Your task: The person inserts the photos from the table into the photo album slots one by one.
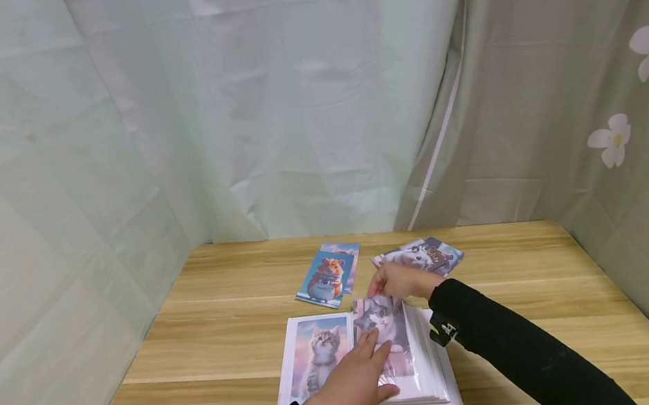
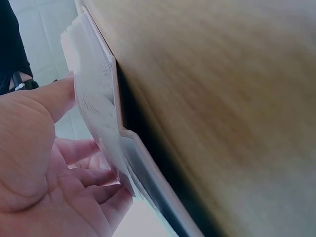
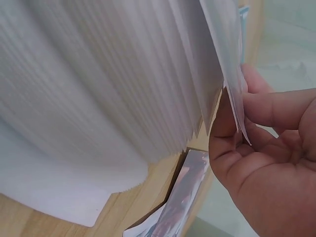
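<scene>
An open photo album (image 1: pixel 448 373) with clear-sleeved pages lies near the middle of the table. Its left page shows a kitten picture (image 1: pixel 324 349). On the right page is a grey-and-white cat picture card (image 1: pixel 382 316), whose upper end reaches the page's top edge. My right hand (image 1: pixel 402 280) pinches that top edge between thumb and fingers; in the right wrist view the fingers hold thin layers beside the fanned pages (image 3: pixel 98 89). My left hand (image 1: pixel 351 384) rests across the album, extended fingers touching the card. The left wrist view shows its palm beside the album's edge (image 2: pixel 96 98).
Behind the album's left side lie two overlapping cards, the upper one a hamster picture (image 1: pixel 326 278). More animal cards (image 1: pixel 442 255) overlap behind my right hand. The wooden table (image 1: pixel 208 353) is bordered by pale curtains (image 1: pixel 296 95) at the back and sides.
</scene>
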`<state>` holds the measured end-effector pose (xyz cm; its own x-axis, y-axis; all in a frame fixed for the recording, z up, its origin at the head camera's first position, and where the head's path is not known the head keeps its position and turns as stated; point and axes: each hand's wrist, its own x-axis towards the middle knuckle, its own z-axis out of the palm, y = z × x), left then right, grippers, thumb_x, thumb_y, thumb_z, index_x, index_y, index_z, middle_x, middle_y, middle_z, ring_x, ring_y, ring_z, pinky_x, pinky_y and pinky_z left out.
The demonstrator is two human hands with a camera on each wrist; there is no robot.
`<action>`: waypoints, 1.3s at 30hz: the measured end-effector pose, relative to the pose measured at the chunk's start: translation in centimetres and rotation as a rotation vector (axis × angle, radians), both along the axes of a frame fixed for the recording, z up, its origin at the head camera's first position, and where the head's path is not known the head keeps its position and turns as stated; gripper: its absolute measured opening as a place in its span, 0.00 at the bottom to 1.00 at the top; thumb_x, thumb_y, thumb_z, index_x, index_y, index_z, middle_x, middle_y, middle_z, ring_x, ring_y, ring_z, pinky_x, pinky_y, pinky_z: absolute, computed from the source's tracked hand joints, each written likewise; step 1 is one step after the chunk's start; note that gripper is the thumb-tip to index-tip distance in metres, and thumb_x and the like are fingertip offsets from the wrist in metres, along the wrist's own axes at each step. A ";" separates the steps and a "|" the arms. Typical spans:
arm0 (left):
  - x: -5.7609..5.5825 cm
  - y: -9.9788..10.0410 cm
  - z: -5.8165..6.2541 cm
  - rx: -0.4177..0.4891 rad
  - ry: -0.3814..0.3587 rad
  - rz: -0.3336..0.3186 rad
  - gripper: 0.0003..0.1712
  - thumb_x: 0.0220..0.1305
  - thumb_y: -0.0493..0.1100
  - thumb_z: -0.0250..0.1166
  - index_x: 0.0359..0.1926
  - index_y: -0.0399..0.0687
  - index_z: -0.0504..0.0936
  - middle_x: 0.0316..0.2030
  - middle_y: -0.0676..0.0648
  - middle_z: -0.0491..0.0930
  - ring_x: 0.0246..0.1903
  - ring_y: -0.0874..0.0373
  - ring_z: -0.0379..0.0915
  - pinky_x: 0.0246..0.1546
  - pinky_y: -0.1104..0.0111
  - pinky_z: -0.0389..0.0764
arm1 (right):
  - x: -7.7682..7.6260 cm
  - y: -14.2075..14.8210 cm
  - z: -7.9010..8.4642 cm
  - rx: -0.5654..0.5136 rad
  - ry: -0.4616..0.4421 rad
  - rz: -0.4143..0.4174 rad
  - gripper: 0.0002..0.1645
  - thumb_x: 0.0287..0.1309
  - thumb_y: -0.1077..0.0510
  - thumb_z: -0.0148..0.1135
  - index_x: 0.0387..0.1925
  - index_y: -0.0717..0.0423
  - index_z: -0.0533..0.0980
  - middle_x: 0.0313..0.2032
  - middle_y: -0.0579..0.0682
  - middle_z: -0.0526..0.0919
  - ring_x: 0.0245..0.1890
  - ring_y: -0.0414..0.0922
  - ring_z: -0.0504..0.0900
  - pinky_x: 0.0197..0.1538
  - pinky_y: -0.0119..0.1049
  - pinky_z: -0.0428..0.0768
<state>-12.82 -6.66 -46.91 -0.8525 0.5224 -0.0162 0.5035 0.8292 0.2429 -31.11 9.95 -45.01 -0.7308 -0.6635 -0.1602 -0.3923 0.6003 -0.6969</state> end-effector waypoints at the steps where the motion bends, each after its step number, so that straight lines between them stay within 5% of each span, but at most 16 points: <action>1: 0.0 0.0 0.0 -0.001 0.001 -0.002 0.42 0.64 0.61 0.67 0.71 0.46 0.69 0.74 0.38 0.59 0.73 0.43 0.54 0.67 0.58 0.68 | 0.0 0.0 0.0 -0.002 0.002 0.010 0.22 0.50 0.83 0.52 0.36 0.63 0.86 0.31 0.50 0.85 0.31 0.40 0.77 0.33 0.29 0.76; 39: -0.1 0.0 -0.3 -0.018 -0.008 -0.007 0.42 0.66 0.62 0.64 0.72 0.45 0.68 0.74 0.38 0.59 0.73 0.45 0.54 0.67 0.57 0.68 | -0.3 0.7 0.0 -0.080 -0.107 0.124 0.19 0.55 0.80 0.53 0.40 0.66 0.85 0.34 0.51 0.87 0.32 0.38 0.76 0.36 0.28 0.74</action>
<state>-12.88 -6.71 -47.18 -0.8487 0.5279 -0.0324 0.5074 0.8299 0.2319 -31.41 10.66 -44.96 -0.6239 -0.7615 -0.1758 -0.3807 0.4925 -0.7826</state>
